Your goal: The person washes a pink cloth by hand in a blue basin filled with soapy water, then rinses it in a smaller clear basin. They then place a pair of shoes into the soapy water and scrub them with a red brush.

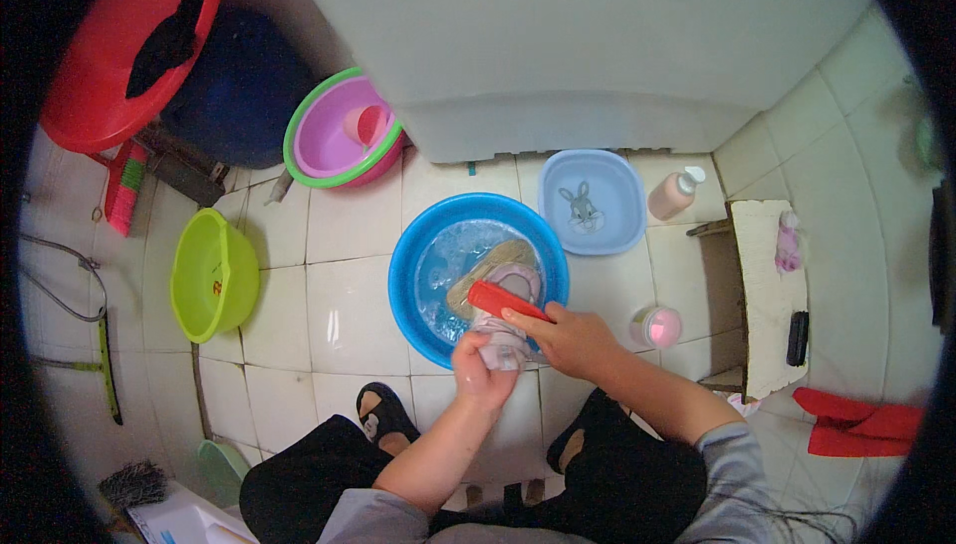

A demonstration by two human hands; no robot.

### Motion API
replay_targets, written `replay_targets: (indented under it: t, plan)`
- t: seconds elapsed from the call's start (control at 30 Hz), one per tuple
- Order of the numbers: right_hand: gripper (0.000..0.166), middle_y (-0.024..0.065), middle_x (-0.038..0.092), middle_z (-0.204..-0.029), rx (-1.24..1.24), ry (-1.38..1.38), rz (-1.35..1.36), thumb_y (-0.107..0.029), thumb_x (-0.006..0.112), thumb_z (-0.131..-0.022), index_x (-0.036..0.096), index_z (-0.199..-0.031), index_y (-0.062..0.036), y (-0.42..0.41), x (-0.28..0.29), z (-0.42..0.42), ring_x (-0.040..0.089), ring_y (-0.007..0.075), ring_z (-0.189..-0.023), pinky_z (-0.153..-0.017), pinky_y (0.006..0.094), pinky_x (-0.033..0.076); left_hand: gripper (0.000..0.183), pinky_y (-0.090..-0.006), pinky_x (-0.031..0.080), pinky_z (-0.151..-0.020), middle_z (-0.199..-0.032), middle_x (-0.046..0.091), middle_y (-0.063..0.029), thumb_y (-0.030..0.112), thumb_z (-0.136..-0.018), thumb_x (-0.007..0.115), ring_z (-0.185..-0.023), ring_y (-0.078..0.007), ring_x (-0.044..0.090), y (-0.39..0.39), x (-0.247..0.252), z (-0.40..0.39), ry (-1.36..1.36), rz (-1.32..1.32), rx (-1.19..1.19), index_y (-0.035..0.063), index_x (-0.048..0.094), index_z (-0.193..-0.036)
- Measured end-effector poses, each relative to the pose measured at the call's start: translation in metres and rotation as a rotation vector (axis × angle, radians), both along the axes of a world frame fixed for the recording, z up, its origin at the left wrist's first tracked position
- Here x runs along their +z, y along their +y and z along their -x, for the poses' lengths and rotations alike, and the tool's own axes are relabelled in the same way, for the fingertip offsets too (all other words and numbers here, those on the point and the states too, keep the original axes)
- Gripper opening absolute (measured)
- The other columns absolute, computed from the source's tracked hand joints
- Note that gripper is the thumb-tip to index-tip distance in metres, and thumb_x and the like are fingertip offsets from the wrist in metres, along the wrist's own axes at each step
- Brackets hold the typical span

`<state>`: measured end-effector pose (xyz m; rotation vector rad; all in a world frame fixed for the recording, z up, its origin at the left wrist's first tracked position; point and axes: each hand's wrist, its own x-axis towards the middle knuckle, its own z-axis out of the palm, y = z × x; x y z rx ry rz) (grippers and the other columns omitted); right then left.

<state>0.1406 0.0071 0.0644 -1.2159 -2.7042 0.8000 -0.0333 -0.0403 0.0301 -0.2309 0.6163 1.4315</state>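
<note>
A round blue plastic basin (403, 275) holds sudsy water in front of me. My left hand (482, 372) grips a pale pink and white shoe (506, 350) by its near end, over the basin's near rim. In my right hand (571, 339) is a red-backed brush (508, 303), lying across the shoe; its bristles are hidden. Behind the held shoe, a second shoe rests in the water with its tan ridged sole (478, 275) upward.
Right of the basin are a light blue rabbit-print basin (591, 202), a pump bottle (676, 193), a lidded jar (657, 327) and a small stool (765, 298). A lime-green basin (239, 283) and nested basins (306, 163) are at left. A white appliance (582, 36) stands behind.
</note>
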Motion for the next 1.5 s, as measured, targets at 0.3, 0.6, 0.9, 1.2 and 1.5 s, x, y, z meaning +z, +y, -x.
replay_targets:
  t: [0.3, 0.6, 0.9, 1.2, 1.5]
  plan:
    - [0.057, 0.0124, 0.054, -0.084, 0.000, 0.056, -0.006, -0.017, 0.051, -0.085, 0.037, -0.136, -0.0381, -0.001, -0.001, 0.001, 0.058, 0.0345, -0.059, -0.052, 0.0458, 0.050, 0.053, -0.0368, 0.047, -0.085, -0.106, 0.060, -0.0140, 0.017, -0.067, 0.049, -0.096, -0.0285, 0.058, -0.004, -0.002, 0.000, -0.026, -0.060, -0.120, -0.0006, 0.049, -0.118]
    - [0.059, 0.0125, 0.055, -0.085, 0.029, 0.034, 0.082, -0.019, 0.054, -0.084, 0.035, -0.136, -0.0390, -0.004, -0.004, -0.003, 0.059, 0.0329, -0.059, -0.049, 0.0447, 0.049, 0.054, -0.0384, 0.049, -0.079, -0.106, 0.060, -0.0137, 0.018, -0.067, 0.049, -0.091, -0.0277, 0.060, -0.007, -0.008, 0.006, 0.024, -0.094, -0.048, 0.0007, 0.049, -0.119]
    - [0.056, 0.0132, 0.055, -0.087, 0.025, -0.100, 0.118, -0.019, 0.054, -0.084, 0.038, -0.135, -0.0379, -0.003, -0.004, -0.001, 0.060, 0.0338, -0.062, -0.051, 0.0459, 0.050, 0.054, -0.0380, 0.047, -0.083, -0.108, 0.059, -0.0133, 0.017, -0.068, 0.049, -0.095, -0.0275, 0.058, -0.003, -0.007, 0.013, 0.069, -0.118, 0.030, 0.0018, 0.048, -0.120]
    - [0.055, 0.0140, 0.056, -0.089, 0.052, -0.118, 0.073, -0.019, 0.054, -0.084, 0.039, -0.134, -0.0370, 0.001, -0.003, -0.001, 0.060, 0.0355, -0.063, -0.052, 0.0454, 0.051, 0.056, -0.0379, 0.048, -0.082, -0.110, 0.060, -0.0135, 0.019, -0.067, 0.051, -0.095, -0.0282, 0.059, -0.001, -0.008, 0.005, 0.089, -0.121, -0.017, 0.0017, 0.049, -0.120]
    - [0.056, 0.0139, 0.055, -0.087, 0.033, -0.027, 0.015, -0.018, 0.050, -0.087, 0.035, -0.136, -0.0397, 0.001, -0.002, 0.001, 0.059, 0.0353, -0.060, -0.050, 0.0458, 0.050, 0.055, -0.0365, 0.050, -0.072, -0.104, 0.061, -0.0115, 0.016, -0.068, 0.051, -0.087, -0.0258, 0.060, -0.007, -0.010, 0.002, 0.039, -0.106, -0.096, 0.0022, 0.046, -0.122]
